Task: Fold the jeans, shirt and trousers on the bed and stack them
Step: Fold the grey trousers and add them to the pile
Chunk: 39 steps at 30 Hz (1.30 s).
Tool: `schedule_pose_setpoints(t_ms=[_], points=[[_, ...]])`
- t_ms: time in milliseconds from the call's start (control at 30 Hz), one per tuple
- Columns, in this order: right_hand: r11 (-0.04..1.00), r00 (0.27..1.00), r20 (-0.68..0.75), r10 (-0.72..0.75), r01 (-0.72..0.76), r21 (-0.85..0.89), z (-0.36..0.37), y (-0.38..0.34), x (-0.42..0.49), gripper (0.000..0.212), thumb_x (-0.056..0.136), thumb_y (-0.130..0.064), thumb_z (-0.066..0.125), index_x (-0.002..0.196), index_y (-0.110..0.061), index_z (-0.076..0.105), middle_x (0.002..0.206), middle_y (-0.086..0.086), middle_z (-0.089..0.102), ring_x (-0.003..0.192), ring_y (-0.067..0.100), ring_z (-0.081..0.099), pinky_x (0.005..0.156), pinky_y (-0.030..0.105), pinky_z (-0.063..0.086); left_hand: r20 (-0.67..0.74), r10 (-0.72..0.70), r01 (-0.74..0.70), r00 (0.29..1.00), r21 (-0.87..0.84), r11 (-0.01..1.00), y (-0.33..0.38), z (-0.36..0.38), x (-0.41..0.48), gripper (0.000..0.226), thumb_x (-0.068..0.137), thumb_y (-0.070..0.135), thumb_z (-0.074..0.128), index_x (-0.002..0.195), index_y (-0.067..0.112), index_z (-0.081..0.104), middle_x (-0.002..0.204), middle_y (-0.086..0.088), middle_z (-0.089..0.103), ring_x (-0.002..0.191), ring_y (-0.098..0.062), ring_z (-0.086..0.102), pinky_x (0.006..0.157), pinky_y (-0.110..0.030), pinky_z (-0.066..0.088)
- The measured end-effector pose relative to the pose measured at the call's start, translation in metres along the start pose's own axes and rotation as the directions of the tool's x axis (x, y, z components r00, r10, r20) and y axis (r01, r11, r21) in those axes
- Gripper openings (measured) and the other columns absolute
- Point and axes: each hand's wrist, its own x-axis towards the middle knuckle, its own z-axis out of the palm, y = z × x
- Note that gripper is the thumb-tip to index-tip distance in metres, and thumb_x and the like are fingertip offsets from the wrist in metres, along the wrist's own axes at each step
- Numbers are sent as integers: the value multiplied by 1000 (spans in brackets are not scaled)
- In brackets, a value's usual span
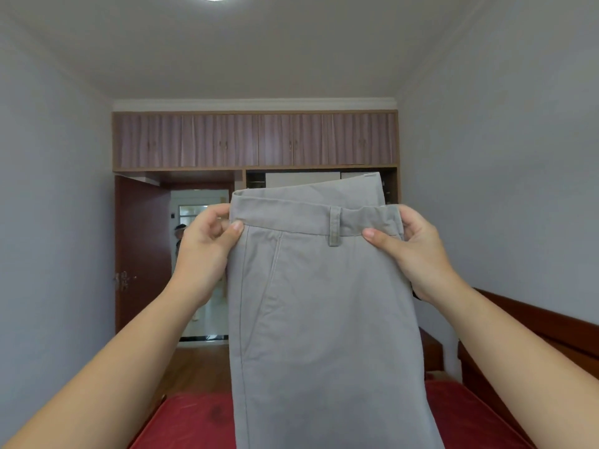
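While both hands, left hand (207,244) and right hand (411,251), pinch its waistband, the grey cotton trousers (321,319) hang lengthwise, waistband up, mid-frame.

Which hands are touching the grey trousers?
Touching, both. The head view shows the left hand and the right hand each pinching the top edge of the trousers.

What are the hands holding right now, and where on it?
Both hands pinch the grey trousers at the waistband: left hand at its left end, right hand at its right end.
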Motion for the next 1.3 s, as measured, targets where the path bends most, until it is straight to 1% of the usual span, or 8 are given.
schedule_pose_setpoints(t_ms=[167, 233, 300, 467, 700, 867, 1033, 1300], points=[[999, 999, -9, -41, 41, -1, 10, -43, -34, 22, 77, -2, 69, 86, -22, 62, 78, -11, 69, 76, 5, 65, 70, 22, 54, 45, 29, -29, 999, -2, 1000, 35, -22, -27, 21, 93, 6, 48, 93, 25, 55, 78, -3, 64, 52, 3, 57, 43, -12, 41], [999, 999, -1, -38, 38, 13, 16, -61, -54, 22, 78, 0, 67, 86, -20, 61, 75, -13, 69, 73, 2, 64, 66, 17, 52, 59, 24, -23, 998, -23, 999, 47, -36, -45, 21, 93, 6, 49, 95, 25, 56, 81, -4, 65, 58, 0, 60, 47, -14, 43], [999, 1000, -1, -30, 30, 24, 23, -78, -75, 22, 77, 0, 68, 87, -19, 62, 76, -13, 70, 74, 3, 65, 64, 17, 52, 66, 6, -4, 998, -32, 999, 59, -52, -62, 20, 92, 7, 50, 96, 25, 57, 80, 0, 68, 68, -6, 63, 53, -18, 47], [997, 1000, 9, -10, 9, 79, 39, -121, -111, 22, 76, -1, 68, 86, -20, 63, 78, -8, 71, 75, 7, 67, 65, 21, 54, 32, 8, -5, 999, -105, 994, 98, -79, -88, 21, 91, 4, 50, 94, 23, 59, 71, 11, 71, 67, -2, 65, 57, -17, 51], [992, 1000, -11, 15, -13, 124, 48, -153, -121, 21, 76, -2, 67, 89, -17, 62, 81, -5, 72, 74, 10, 68, 62, 22, 54, -39, -6, -3, 999, -235, 972, 128, -84, -87, 16, 90, 5, 54, 93, 19, 60, 69, 10, 70, 67, -5, 65, 67, -25, 54], [985, 990, 2, 141, -140, 101, 49, -98, -131, 21, 76, -3, 67, 92, -16, 63, 84, -2, 72, 77, 12, 69, 64, 23, 55, -6, -95, 92, 995, -187, 978, 72, -81, -101, 16, 89, 7, 56, 94, 21, 62, 70, 8, 71, 68, -5, 66, 62, -22, 54], [940, 946, 16, 324, -324, 111, 50, 17, -152, 21, 77, 1, 66, 92, -14, 62, 82, -2, 72, 76, 11, 69, 63, 22, 55, 15, -274, 272, 962, -196, 942, -42, -71, -134, 16, 87, 2, 56, 94, 16, 61, 65, 6, 68, 62, -4, 64, 60, -18, 54], [824, 827, 2, 562, -560, 89, 43, 220, -185, 25, 74, 6, 68, 82, -15, 58, 76, 2, 69, 72, 16, 64, 65, 31, 54, -23, -516, 514, 856, 149, 845, -231, -42, -191, 15, 88, 6, 57, 90, 21, 59, 66, -1, 59, 53, 0, 52, 50, -20, 41]])
